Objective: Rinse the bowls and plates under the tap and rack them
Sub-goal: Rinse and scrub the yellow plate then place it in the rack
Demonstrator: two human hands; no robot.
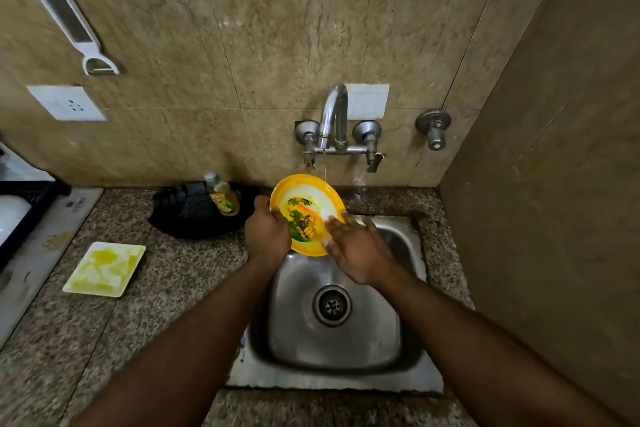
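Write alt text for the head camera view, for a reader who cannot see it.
A person's left hand grips a yellow plate over a steel sink, under a thin stream from the tap, while the open right hand rubs its face. A soiled square plate lies on the granite counter to the left, near a dish soap bottle.

One head-worn wide-angle view looked forward and steeply down from above the sink [408, 371], close over it. The tap [334, 114] sat at twelve o'clock on the facing wall, the drain near centre, and both forearms entered from five and seven o'clock at the bottom edge.
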